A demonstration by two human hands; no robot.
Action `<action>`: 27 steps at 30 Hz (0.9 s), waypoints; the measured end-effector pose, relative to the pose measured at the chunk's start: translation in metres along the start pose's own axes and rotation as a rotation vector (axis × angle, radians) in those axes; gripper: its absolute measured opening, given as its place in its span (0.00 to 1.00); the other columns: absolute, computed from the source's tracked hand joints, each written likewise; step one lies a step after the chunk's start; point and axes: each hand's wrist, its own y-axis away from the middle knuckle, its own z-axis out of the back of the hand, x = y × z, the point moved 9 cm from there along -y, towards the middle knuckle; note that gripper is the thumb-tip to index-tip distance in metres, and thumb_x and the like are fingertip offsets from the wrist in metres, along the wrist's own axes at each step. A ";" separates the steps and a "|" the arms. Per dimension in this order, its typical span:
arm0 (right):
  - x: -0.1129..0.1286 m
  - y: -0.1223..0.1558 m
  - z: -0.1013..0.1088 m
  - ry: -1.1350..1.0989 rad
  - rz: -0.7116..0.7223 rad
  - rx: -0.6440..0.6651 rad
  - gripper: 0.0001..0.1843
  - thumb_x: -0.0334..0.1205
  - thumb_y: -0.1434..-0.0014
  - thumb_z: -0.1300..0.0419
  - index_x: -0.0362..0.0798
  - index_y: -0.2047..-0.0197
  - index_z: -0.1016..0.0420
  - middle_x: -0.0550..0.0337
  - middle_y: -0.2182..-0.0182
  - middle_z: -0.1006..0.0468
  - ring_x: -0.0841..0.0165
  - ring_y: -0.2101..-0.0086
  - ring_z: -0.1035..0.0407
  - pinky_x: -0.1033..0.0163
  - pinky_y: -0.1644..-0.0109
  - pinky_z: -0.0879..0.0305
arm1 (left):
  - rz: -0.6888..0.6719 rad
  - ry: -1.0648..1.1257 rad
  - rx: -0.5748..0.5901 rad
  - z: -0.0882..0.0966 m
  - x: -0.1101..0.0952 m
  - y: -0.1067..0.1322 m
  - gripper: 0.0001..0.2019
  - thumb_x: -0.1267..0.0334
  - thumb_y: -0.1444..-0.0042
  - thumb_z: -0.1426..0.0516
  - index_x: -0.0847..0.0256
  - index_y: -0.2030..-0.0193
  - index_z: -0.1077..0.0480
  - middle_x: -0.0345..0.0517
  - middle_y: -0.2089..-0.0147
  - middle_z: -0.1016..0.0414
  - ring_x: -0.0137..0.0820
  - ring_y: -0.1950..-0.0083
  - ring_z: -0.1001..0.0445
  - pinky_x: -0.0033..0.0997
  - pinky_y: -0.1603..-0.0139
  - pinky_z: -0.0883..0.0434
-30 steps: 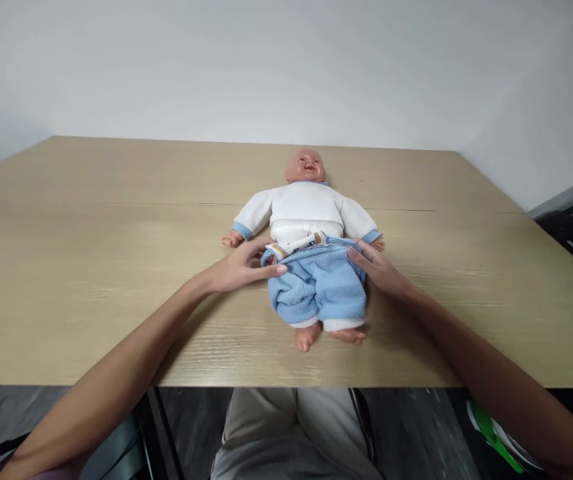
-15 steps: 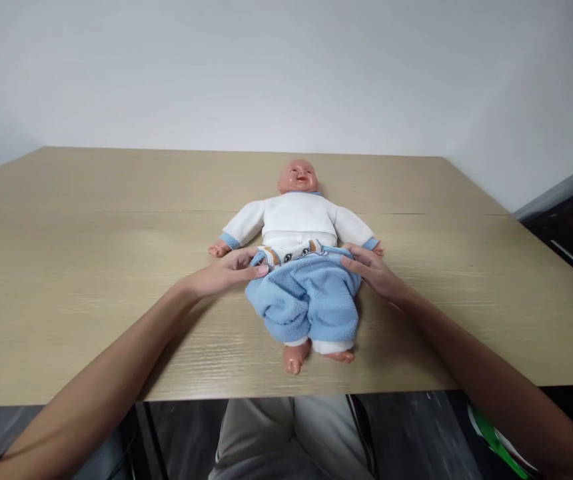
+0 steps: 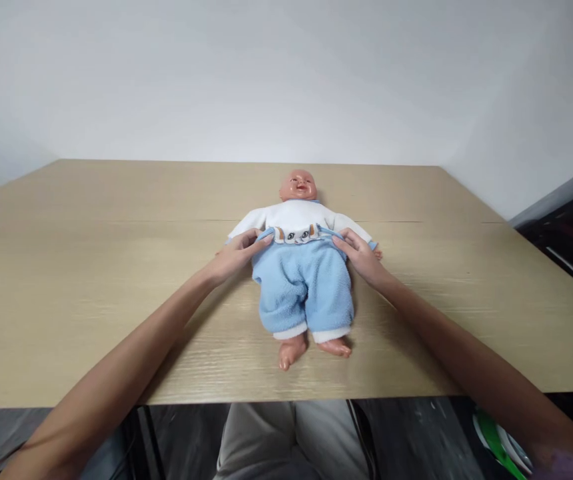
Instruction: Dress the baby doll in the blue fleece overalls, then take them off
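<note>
A baby doll lies on its back, head toward the wall and bare feet toward me. It wears a white long-sleeved top with blue cuffs and light blue fleece overalls with white leg hems. An animal face with eyes shows on the bib, near the chest. My left hand pinches the upper edge of the overalls on the left, hiding most of the doll's hand there. On the other side my right hand grips the same edge between thumb and fingers.
The doll rests on a light wooden table with a seam across it, its near edge close to the doll's feet. A pale wall stands behind. Dark furniture is at the right, and a green and white object sits below the table.
Both hands have drawn the overalls up the doll toward its chest. The waist, bunched before, is straighter, and the white leg hems show more.
</note>
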 end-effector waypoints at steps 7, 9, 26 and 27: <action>-0.022 0.016 -0.007 -0.071 -0.160 0.063 0.30 0.74 0.40 0.25 0.55 0.61 0.23 0.63 0.66 0.24 0.62 0.61 0.31 0.55 0.52 0.30 | 0.095 0.286 0.004 -0.006 0.035 0.008 0.30 0.33 0.41 0.26 0.57 0.55 0.26 0.39 0.63 0.27 0.32 0.62 0.29 0.31 0.61 0.33; -0.011 0.022 -0.012 -0.002 -0.134 0.102 0.29 0.72 0.37 0.27 0.55 0.62 0.25 0.63 0.66 0.26 0.62 0.62 0.32 0.55 0.53 0.31 | 0.103 0.298 -0.004 -0.006 0.034 0.010 0.30 0.33 0.40 0.26 0.57 0.55 0.27 0.38 0.64 0.29 0.31 0.64 0.31 0.30 0.62 0.35; 0.017 -0.024 -0.013 0.312 0.026 0.102 0.36 0.83 0.34 0.38 0.56 0.64 0.33 0.65 0.69 0.33 0.62 0.64 0.39 0.55 0.55 0.38 | -0.108 -0.266 -0.019 0.011 -0.012 -0.017 0.26 0.32 0.32 0.36 0.56 0.60 0.29 0.40 0.63 0.30 0.35 0.61 0.32 0.35 0.59 0.32; 0.009 -0.019 -0.010 0.321 0.015 0.081 0.37 0.83 0.34 0.38 0.56 0.66 0.34 0.64 0.69 0.33 0.61 0.63 0.38 0.55 0.54 0.37 | -0.089 -0.281 -0.013 0.012 -0.004 -0.015 0.26 0.33 0.33 0.36 0.56 0.61 0.29 0.41 0.63 0.30 0.36 0.60 0.32 0.35 0.58 0.32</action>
